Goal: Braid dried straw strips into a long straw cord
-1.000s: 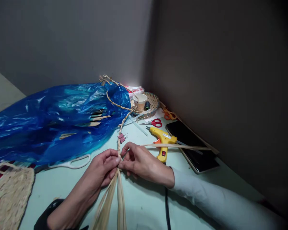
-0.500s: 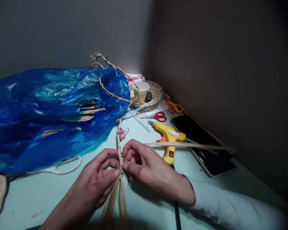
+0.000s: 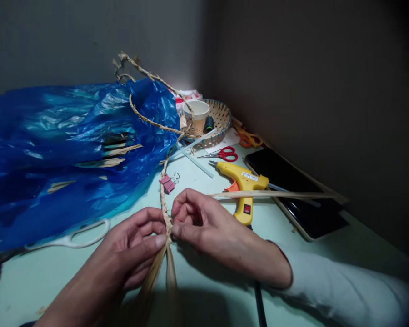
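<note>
A straw-coloured braid (image 3: 163, 200) runs from between my hands up toward the basket and loops over the blue bag. Below my fingers it parts into loose flat fibre strands (image 3: 170, 268). My left hand (image 3: 136, 250) is closed, its thumb and fingers pinching the braid's lower end from the left. My right hand (image 3: 204, 227) pinches at the same spot from the right, with thumb and curled forefinger at the braid's edge. A pink binder clip (image 3: 169, 183) sits at the braid just above my hands.
A blue plastic bag (image 3: 71, 118) with fibre strips covers the left. White-handled scissors (image 3: 71, 240) lie before it. Rightward are a yellow glue gun (image 3: 247, 181), red scissors (image 3: 228, 154), a black tablet (image 3: 293, 195) and orange scissors (image 3: 247, 138). Behind, a woven basket (image 3: 221, 118) holds a paper cup (image 3: 197, 118) and thread spool (image 3: 209, 123).
The camera view has shifted a little, so the background objects sit higher. Both hands stay at the braid's lower end; the binder clip appears turned slightly.
</note>
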Motion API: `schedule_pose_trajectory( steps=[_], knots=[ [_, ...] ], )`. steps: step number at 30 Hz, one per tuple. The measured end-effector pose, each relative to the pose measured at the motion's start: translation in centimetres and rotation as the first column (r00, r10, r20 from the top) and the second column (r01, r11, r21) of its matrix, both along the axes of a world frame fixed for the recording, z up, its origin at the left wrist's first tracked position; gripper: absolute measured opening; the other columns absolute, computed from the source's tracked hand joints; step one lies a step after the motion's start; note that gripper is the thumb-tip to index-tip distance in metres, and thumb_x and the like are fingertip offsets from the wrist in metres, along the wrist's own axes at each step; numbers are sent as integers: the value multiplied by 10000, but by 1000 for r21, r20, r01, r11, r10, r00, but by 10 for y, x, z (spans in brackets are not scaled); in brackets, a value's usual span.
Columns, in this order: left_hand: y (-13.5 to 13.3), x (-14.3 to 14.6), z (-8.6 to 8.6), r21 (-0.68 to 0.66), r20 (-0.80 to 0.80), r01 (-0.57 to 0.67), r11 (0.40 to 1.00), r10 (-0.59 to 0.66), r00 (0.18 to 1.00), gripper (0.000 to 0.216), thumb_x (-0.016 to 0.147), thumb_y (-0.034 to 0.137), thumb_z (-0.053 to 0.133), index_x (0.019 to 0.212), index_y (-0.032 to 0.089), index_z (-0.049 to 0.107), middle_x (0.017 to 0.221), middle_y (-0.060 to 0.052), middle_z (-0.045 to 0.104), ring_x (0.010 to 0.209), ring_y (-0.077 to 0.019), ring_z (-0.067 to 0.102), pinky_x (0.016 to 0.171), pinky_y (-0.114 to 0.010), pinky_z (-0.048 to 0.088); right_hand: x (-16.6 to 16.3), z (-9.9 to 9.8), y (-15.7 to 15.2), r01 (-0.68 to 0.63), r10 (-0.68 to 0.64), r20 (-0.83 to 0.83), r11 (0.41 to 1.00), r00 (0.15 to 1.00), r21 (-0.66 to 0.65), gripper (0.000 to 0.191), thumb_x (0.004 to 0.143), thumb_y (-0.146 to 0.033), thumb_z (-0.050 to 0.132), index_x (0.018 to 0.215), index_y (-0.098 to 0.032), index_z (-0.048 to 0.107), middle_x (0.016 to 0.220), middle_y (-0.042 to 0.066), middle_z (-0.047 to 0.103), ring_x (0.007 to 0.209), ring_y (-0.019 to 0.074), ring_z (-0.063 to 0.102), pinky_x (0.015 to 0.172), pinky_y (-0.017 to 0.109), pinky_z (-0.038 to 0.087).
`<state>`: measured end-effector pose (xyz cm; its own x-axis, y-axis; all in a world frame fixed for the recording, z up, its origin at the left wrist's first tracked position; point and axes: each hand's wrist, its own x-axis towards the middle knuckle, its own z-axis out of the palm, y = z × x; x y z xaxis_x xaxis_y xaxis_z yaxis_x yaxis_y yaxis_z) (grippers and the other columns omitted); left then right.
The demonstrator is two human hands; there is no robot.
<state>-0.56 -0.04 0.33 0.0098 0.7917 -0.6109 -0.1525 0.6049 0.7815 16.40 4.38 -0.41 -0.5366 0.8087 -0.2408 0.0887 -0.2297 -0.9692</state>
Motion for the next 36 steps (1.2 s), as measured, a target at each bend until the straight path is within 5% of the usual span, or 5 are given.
schedule_pose_trajectory(
  steps=[4, 11, 17, 25, 36],
  knots=[
    [-1, 0, -3, 57, -27, -58, 997, 59, 998, 381, 614, 231, 878, 920, 264, 654, 808, 36, 663, 685, -112, 657, 621, -185, 557, -2, -4, -1, -5, 5, 6, 998, 1000, -64, 339, 723, -260, 745, 961, -199, 512, 728, -47, 543, 620, 100, 506, 549, 210, 396],
    [-2, 0, -3, 17, -73, -86, 996, 87, 994, 431, 579, 172, 871, 936, 264, 646, 828, 20, 691, 637, -113, 653, 527, -158, 528, -1, -7, -3, -82, 33, 204, 968, 978, 235, 212, 802, -213, 618, 990, -197, 522, 730, -29, 624, 638, 109, 584, 563, 207, 420],
    [-1, 1, 3, 21, -79, -37, 999, 38, 996, 416, 584, 156, 859, 925, 274, 652, 807, 32, 671, 697, -131, 649, 594, -184, 533, 0, -2, 0, -121, 72, 262, 977, 962, 177, 198, 774, -164, 568, 961, -203, 516, 723, -16, 613, 622, 120, 548, 528, 215, 382],
    [1, 0, 7, 18, -153, -28, 999, 30, 988, 442, 558, 189, 861, 961, 250, 689, 725, 28, 683, 360, -38, 446, 337, -154, 329, -2, 0, 2, -109, 75, 256, 986, 964, 124, 217, 730, -149, 590, 934, -192, 532, 718, -7, 579, 625, 119, 521, 522, 210, 357],
    [3, -2, 5, 1, -120, -53, 999, 52, 991, 445, 562, 176, 873, 958, 252, 687, 640, 47, 650, 351, -45, 447, 359, -162, 398, 6, 1, 9, -164, 144, 146, 977, 979, 136, 184, 770, -116, 595, 938, -173, 549, 720, -2, 627, 673, 127, 577, 553, 206, 399]
  ],
)
